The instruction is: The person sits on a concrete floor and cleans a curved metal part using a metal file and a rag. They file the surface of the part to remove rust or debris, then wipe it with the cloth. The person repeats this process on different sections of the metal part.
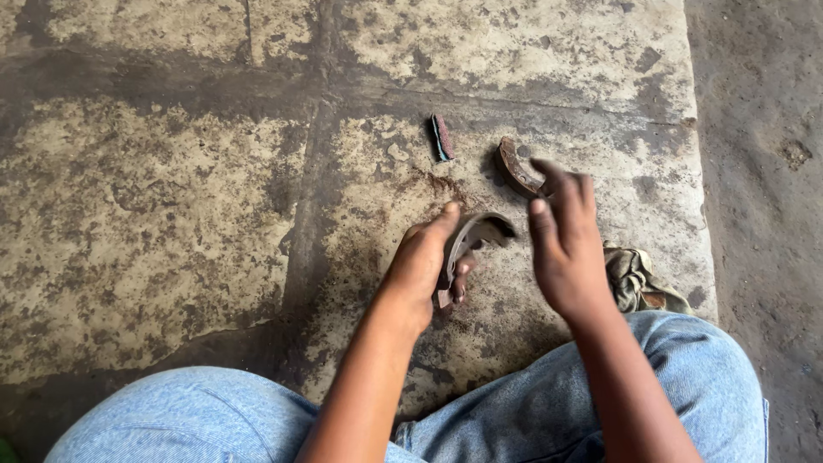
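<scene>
My left hand (422, 264) grips a curved, rusty brake shoe (474, 233) and holds it upright just above the concrete floor. My right hand (563, 238) hovers beside it with loosely curled fingers and nothing visible in it; motion blurs it. A second curved brake shoe (514, 168) lies on the floor just beyond my right fingertips. A small dark strip with a blue edge (441, 137) lies farther back.
Stained, cracked concrete slabs (171, 197) cover the floor, with a dirt strip (763, 171) along the right. A crumpled dirty rag (636, 279) lies by my right knee. My knees in blue jeans (686, 369) fill the bottom edge.
</scene>
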